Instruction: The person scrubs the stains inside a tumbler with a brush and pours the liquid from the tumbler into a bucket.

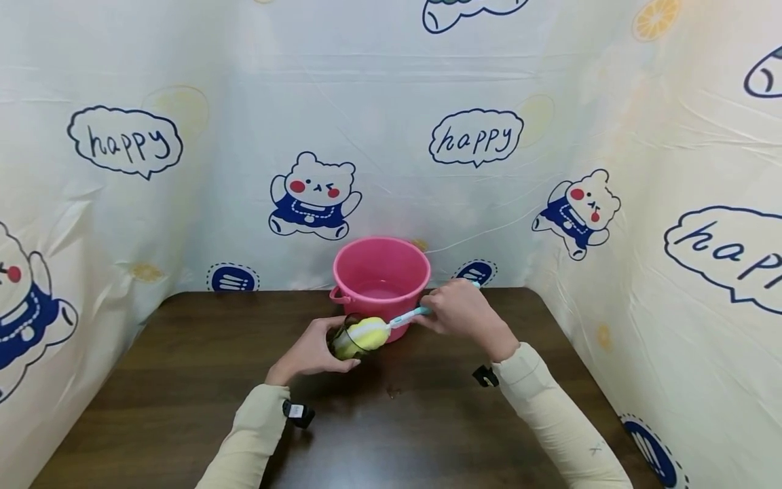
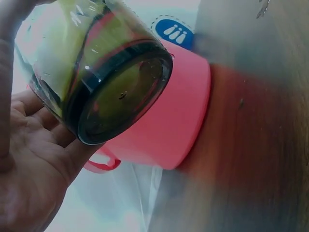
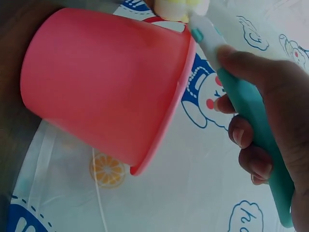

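My left hand [image 1: 318,350] grips a dark, see-through glass [image 2: 116,87] tilted with its mouth toward the right. Inside its mouth sits the yellow and white sponge head of a bottle brush [image 1: 370,334]. The brush's white and teal handle [image 3: 253,113] is held in my right hand [image 1: 461,312], fingers curled round it and thumb along the top. Both hands are above the table, in front of the pink bucket [image 1: 381,299]. In the left wrist view, the glass's thick base faces the camera and yellow shows through it.
The bucket stands upright at the back of the dark wooden table [image 1: 391,421], its side handle [image 1: 339,296] to the left. A few water drops [image 1: 394,392] lie on the tabletop. A printed white curtain [image 1: 391,102] surrounds the table's back and sides.
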Demonstrator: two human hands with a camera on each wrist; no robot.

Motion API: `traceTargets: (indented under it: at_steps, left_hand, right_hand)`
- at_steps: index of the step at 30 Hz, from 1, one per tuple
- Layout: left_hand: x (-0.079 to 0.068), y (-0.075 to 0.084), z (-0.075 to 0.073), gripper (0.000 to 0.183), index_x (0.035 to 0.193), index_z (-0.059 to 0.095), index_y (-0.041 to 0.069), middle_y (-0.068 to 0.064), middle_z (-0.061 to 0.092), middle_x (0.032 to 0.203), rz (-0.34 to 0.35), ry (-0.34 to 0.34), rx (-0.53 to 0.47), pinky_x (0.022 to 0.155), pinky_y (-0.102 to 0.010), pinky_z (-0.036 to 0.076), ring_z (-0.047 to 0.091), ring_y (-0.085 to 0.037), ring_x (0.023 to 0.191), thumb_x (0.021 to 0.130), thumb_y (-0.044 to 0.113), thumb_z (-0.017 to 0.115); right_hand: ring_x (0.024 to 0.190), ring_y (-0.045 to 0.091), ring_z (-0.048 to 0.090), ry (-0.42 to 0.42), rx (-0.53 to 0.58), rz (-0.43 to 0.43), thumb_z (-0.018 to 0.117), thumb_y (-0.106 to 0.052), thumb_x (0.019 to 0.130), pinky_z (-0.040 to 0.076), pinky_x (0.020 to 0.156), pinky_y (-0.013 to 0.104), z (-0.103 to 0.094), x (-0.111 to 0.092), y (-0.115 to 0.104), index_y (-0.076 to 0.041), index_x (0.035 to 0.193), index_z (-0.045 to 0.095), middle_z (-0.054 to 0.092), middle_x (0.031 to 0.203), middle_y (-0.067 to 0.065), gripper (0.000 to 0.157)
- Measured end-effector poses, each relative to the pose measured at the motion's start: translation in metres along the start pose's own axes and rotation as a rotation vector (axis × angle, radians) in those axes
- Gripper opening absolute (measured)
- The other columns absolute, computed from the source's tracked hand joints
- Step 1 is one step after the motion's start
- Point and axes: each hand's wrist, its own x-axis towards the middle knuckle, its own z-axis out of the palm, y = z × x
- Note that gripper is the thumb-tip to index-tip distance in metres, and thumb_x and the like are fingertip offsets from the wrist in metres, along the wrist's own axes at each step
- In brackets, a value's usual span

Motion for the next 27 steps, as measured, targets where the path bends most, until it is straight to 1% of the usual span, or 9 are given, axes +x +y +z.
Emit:
traceTargets:
  at_steps: [2, 5, 8, 10, 14, 16, 18, 23, 27]
  left_hand:
    - [0.001, 0.001, 0.002, 0.068, 0.129, 0.064, 0.02, 0.006, 0.066, 0.117, 0.001, 0.001, -0.01, 0.086, -0.033, 0.057, 0.061, -0.018, 0.103, 0.068, 0.031, 0.093]
    - [0.003, 0.001, 0.007, 0.065, 0.127, 0.064, 0.02, 0.006, 0.067, 0.115, 0.004, -0.011, -0.02, 0.086, -0.032, 0.056, 0.06, -0.017, 0.102, 0.069, 0.032, 0.092]
    - [0.002, 0.0, 0.013, 0.065, 0.13, 0.063, 0.02, 0.006, 0.066, 0.116, 0.011, -0.025, -0.023, 0.087, -0.032, 0.055, 0.059, -0.016, 0.104, 0.072, 0.034, 0.091]
    - [0.001, -0.002, 0.015, 0.066, 0.131, 0.062, 0.02, 0.006, 0.066, 0.117, 0.015, -0.029, -0.027, 0.088, -0.032, 0.054, 0.059, -0.016, 0.104, 0.074, 0.035, 0.091]
    - [0.0, -0.004, 0.015, 0.066, 0.131, 0.063, 0.023, 0.006, 0.066, 0.117, -0.001, 0.012, -0.055, 0.088, -0.032, 0.055, 0.059, -0.016, 0.104, 0.072, 0.031, 0.092]
    - [0.001, -0.005, 0.015, 0.065, 0.129, 0.063, 0.024, 0.005, 0.066, 0.117, 0.01, 0.027, -0.067, 0.087, -0.031, 0.055, 0.06, -0.016, 0.103, 0.071, 0.029, 0.093]
    - [0.003, -0.006, 0.017, 0.064, 0.128, 0.064, 0.023, 0.004, 0.067, 0.116, 0.032, 0.027, -0.075, 0.086, -0.031, 0.055, 0.061, -0.017, 0.101, 0.071, 0.027, 0.093]
    - [0.007, -0.009, 0.022, 0.06, 0.125, 0.065, 0.024, 0.005, 0.068, 0.114, 0.065, 0.009, -0.065, 0.085, -0.03, 0.055, 0.061, -0.014, 0.099, 0.072, 0.027, 0.093]
    - [0.007, -0.011, 0.022, 0.062, 0.126, 0.064, 0.025, 0.008, 0.067, 0.114, 0.069, 0.005, -0.034, 0.087, -0.03, 0.054, 0.061, -0.012, 0.101, 0.072, 0.031, 0.092]
  right_hand:
    - [0.044, 0.008, 0.03, -0.006, 0.004, -0.016, 0.078, -0.048, 0.086, 0.027, 0.046, 0.02, 0.0, -0.001, 0.001, -0.021, 0.057, 0.043, 0.037, 0.049, -0.009, 0.053]
    - [0.044, 0.007, 0.027, 0.011, -0.005, -0.028, 0.077, -0.048, 0.085, 0.024, 0.046, 0.019, 0.001, -0.002, 0.002, -0.022, 0.057, 0.039, 0.034, 0.049, -0.009, 0.054]
    - [0.044, 0.008, 0.027, 0.034, -0.014, -0.004, 0.078, -0.05, 0.084, 0.023, 0.046, 0.02, 0.001, -0.001, 0.001, -0.022, 0.057, 0.04, 0.033, 0.048, -0.009, 0.055]
    - [0.044, 0.008, 0.027, 0.022, -0.011, 0.032, 0.078, -0.053, 0.084, 0.023, 0.045, 0.02, 0.001, -0.001, 0.0, -0.021, 0.056, 0.04, 0.032, 0.048, -0.009, 0.056]
    - [0.045, 0.007, 0.028, -0.074, 0.022, 0.116, 0.075, -0.055, 0.086, 0.023, 0.044, 0.019, 0.0, -0.001, -0.002, -0.022, 0.057, 0.042, 0.032, 0.049, -0.01, 0.056]
    - [0.045, 0.007, 0.029, -0.118, 0.03, 0.136, 0.074, -0.056, 0.086, 0.023, 0.044, 0.019, -0.001, -0.002, -0.002, -0.023, 0.057, 0.042, 0.033, 0.049, -0.01, 0.055]
    - [0.045, 0.008, 0.03, -0.138, 0.033, 0.135, 0.074, -0.055, 0.087, 0.024, 0.044, 0.02, -0.001, -0.003, -0.002, -0.023, 0.056, 0.042, 0.033, 0.049, -0.01, 0.054]
    - [0.045, 0.008, 0.028, -0.112, 0.029, 0.126, 0.073, -0.056, 0.086, 0.021, 0.045, 0.022, -0.002, -0.003, -0.003, -0.023, 0.056, 0.038, 0.03, 0.049, -0.01, 0.057]
    - [0.045, 0.008, 0.029, -0.103, 0.023, 0.2, 0.074, -0.058, 0.086, 0.021, 0.045, 0.023, -0.004, -0.003, -0.006, -0.023, 0.056, 0.038, 0.028, 0.049, -0.01, 0.059]
